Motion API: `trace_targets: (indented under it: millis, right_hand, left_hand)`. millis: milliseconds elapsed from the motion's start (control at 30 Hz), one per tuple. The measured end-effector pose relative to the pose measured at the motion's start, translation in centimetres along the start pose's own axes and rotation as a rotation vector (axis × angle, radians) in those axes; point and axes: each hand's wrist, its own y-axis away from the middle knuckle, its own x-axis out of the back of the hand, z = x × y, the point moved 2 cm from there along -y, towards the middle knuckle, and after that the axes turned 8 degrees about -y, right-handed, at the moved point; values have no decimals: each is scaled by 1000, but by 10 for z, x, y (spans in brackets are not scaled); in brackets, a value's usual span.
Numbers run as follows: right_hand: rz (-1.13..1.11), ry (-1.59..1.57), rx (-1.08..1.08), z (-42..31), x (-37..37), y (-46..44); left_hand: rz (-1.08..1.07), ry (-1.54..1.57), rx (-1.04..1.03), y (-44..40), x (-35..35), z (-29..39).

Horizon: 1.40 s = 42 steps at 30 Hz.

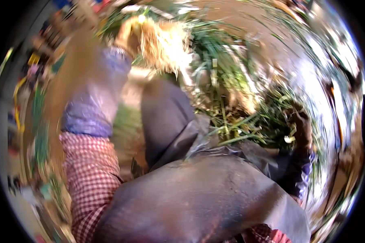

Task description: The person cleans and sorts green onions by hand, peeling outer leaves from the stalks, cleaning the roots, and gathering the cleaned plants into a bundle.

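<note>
In the head view, motion blur limits inspection. The left hand point(127, 37), at the upper left, is closed against a bundle of pale, fibrous roots point(161, 45) and appears to be grasping it; finger placement cannot be verified. The right hand point(302, 126), at the right, is at the edge of loose green stalks point(247, 131) lying beside the dark apron point(198, 194); whether it is clenched on any of them or released, I cannot tell. Long green leaves point(219, 48) lie on the brown ground point(227, 11), just beside the roots. Risks, as judged: a partial hold on the bundle could let outer strands slip out and scatter; leaves crossing near the roots could snag and drag neighbours along if the bundle is pulled sharply; and the loose stalks, being unbound, could slide or tangle if the knee point(166, 115) or apron shifts.
</note>
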Motion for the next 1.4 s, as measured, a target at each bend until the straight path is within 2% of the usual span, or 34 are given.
trace_targets:
  millis: [33,67,133,200,267,300,400,433,500,600,633,667,733,767,800,833,867,933,1000,1067,1100,1167,1200,1233,1333,1400]
  right_hand:
    - [11,-69,-139,50,11,-11]
    - [26,-122,-284,99,12,-19]
    - [-86,-169,-443,176,12,-33]
    - [-163,-6,-437,165,-21,-36]
    - [-186,-113,-466,180,-40,-49]
    - [-241,-62,-482,182,-49,-58]
    - [-389,98,-415,195,-72,-74]
    - [-400,20,-410,212,-73,-82]
    - [-446,114,-395,193,-90,-79]
    - [-521,145,-425,157,-112,-68]
    - [-529,201,-377,148,-117,-64]
    - [-518,240,-345,169,-124,-71]
    - [-541,373,-329,167,-129,-72]
    - [-567,368,-289,165,-132,-69]
    - [-596,363,-246,157,-141,-65]
    - [-539,305,-360,149,-151,-63]
    - [-668,392,-221,155,-149,-69]
    - [-501,186,-458,132,-170,-58]
    - [-546,266,-443,128,-171,-57]
    - [-614,485,-366,122,-175,-53]
    - [-610,484,-365,119,-175,-51]
    - [-686,632,-217,109,-174,-42]
    - [-609,528,-230,101,-177,-31]
    - [-669,660,-219,103,-171,-30]
    - [-647,574,-266,107,-153,-23]
    - [-648,610,-225,119,-133,-24]
  left_hand:
    - [25,-62,-28,-1,28,1]
    - [-71,115,84,14,44,21]
    - [133,-111,-185,33,78,50]
    - [149,-105,-143,62,113,70]
    - [71,-32,-55,86,147,73]
    - [27,14,-11,97,163,71]
    - [213,57,-8,149,175,65]
    - [235,62,-6,160,177,64]
    - [349,-38,-39,200,194,65]
    - [279,-123,-155,257,320,51]
    - [438,-185,-171,279,330,50]
    - [544,-172,-132,260,308,38]
    - [242,-47,-90,267,348,24]
    - [243,-27,-91,269,354,14]
    - [394,-30,-104,271,343,6]
    - [546,-29,-114,271,339,-3]
    - [459,-175,-185,261,345,-14]
    - [398,295,-155,237,278,-23]
    - [107,457,-215,203,300,-68]
    - [462,310,-71,192,298,-120]
    - [543,330,25,189,286,-147]
    - [712,305,210,195,251,-197]
    - [665,441,255,210,241,-239]
    - [685,459,306,226,234,-281]
    - [841,325,403,278,213,-385]
    - [814,145,333,299,226,-410]
